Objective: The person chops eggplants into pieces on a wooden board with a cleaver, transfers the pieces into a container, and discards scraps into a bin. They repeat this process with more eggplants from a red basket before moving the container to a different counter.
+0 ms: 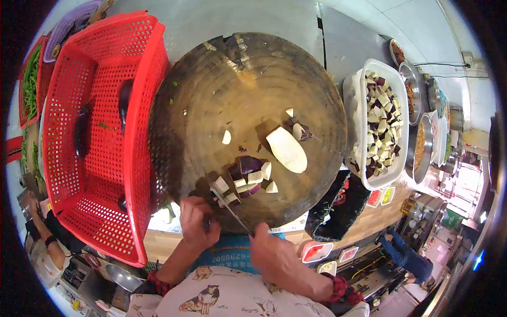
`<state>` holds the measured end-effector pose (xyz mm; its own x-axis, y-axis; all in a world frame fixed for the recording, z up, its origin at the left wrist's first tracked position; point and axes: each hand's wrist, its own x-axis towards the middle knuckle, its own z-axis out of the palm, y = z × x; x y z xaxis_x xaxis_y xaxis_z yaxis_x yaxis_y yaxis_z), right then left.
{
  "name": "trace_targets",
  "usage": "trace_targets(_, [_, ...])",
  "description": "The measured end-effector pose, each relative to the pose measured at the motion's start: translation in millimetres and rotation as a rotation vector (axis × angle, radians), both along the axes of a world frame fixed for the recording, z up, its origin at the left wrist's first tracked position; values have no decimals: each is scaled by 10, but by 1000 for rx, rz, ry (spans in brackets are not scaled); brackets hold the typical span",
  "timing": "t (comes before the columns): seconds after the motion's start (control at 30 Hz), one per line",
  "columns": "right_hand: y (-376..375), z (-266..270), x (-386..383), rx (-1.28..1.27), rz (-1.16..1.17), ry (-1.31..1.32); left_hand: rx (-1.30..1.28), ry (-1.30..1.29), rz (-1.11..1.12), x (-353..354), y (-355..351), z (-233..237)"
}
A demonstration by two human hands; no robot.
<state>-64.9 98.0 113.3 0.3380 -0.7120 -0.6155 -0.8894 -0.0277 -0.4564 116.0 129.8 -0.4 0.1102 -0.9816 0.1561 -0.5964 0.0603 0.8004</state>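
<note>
My right hand (266,248) is closed around the handle of a knife (235,215), and the thin edge-on blade points up and left over the near part of a round wooden chopping board (211,90). At the blade's tip side lie cut eggplant chunks (240,185), white inside with dark purple skin. My left hand (196,222) rests by the board's near left edge, fingers loosely bent, thumb apart, with nothing visible in it. A long eggplant slice (287,150) lies cut face up right of the chunks. Beside it is an eggplant stem end (301,132).
On the left, a red perforated basket (105,68) holds whole dark eggplants. To the right stands a white tub (359,84) of diced eggplant, with a black-lined bin (330,216) below it. Metal bowls (422,153) line the far right. Other people are at both lower sides.
</note>
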Motion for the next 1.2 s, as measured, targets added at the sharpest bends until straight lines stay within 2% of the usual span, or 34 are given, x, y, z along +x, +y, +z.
trace_targets(0.1, [-46, -229, 30, -25, 21, -64, 47, -73, -63, -60, -88, -23])
trace_targets(0.23, [-116, -93, -64, -5, -100, -26, 71, -114, -69, -150, -172, -3])
trace_targets(0.3, [-111, -4, -134, -12, -161, -35, 11, -6, 68, -224, -216, -1])
trace_targets(0.33, [-105, 26, -186, -32, -203, -64, 6, -7, 63, -259, -265, 33])
trace_targets(0.4, [-84, 55, -288, -65, -256, -87, -159, 4, -19, -345, -401, 116])
trace_targets(0.5, [-57, 75, -463, 0, -321, -115, -127, 53, -87, -519, -668, 112])
trace_targets(0.57, [-59, 95, -588, -198, -544, -216, -127, 35, -107, -624, -831, 147])
trace_targets(0.63, [-143, 181, -700, -248, -681, -135, -118, 12, -126, -740, -1067, 246])
trace_targets(0.7, [-178, 141, -855, -327, -742, -94, -80, -247, -453, -869, -1413, 367])
trace_targets(0.73, [-190, 147, -901, -330, -746, -96, -83, -249, -456, -908, -1491, 350])
trace_targets(0.8, [-235, 156, -987, -210, -851, -99, -20, -427, -541, -993, -1625, 304])
trace_targets(0.87, [-217, 138, -1050, -201, -853, -171, -71, -380, -520, -914, -1675, 295])
trace_targets(0.93, [-220, 130, -1067, -253, -746, -208, -29, -263, -344, -785, -1655, 274])
trace_targets(1.0, [-213, 114, -1058, -168, -650, -210, 43, -149, -38, -529, -1477, 389])
trace_targets(1.07, [-186, 58, -1031, 7, -425, -234, -15, 327, 235, -268, -1324, 529])
trace_targets(1.1, [-190, -3, -982, 14, -420, -239, -48, 475, 370, -140, -1244, 574])
trace_targets(1.13, [-200, -95, -907, 140, -199, -296, -87, 623, 505, -32, -1168, 624])
trace_targets(1.17, [-204, -186, -819, 265, 24, -348, -20, 666, 552, 43, -1078, 754])
trace_targets(1.2, [-204, -294, -697, 269, 30, -351, 47, 711, 600, 119, -971, 847])
